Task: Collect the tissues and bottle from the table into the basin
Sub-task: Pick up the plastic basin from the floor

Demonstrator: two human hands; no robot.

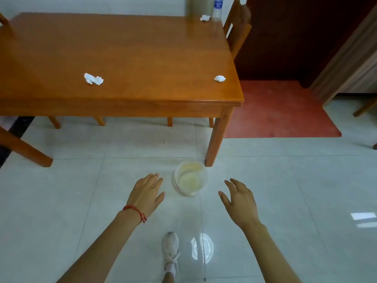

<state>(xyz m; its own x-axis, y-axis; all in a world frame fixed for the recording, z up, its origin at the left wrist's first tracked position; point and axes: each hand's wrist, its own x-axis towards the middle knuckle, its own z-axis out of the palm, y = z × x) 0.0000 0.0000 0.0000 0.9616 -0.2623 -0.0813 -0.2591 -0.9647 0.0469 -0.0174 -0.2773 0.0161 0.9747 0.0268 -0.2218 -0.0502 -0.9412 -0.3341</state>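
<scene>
While both my hands hover empty with fingers spread, left hand (146, 192) and right hand (240, 198) flank the clear basin (190, 178) on the floor by the table (142, 48) leg. Three tissues (93, 79) (220, 78) (205, 17) and the bottle (217, 9) sit on the tabletop.

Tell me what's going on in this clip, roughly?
A person stands over a clear plastic basin on the tiled floor by the wooden table's leg, left hand and right hand open on either side of it, holding nothing. Nothing is collected yet: three crumpled tissues and a water bottle sit on the table.
</scene>
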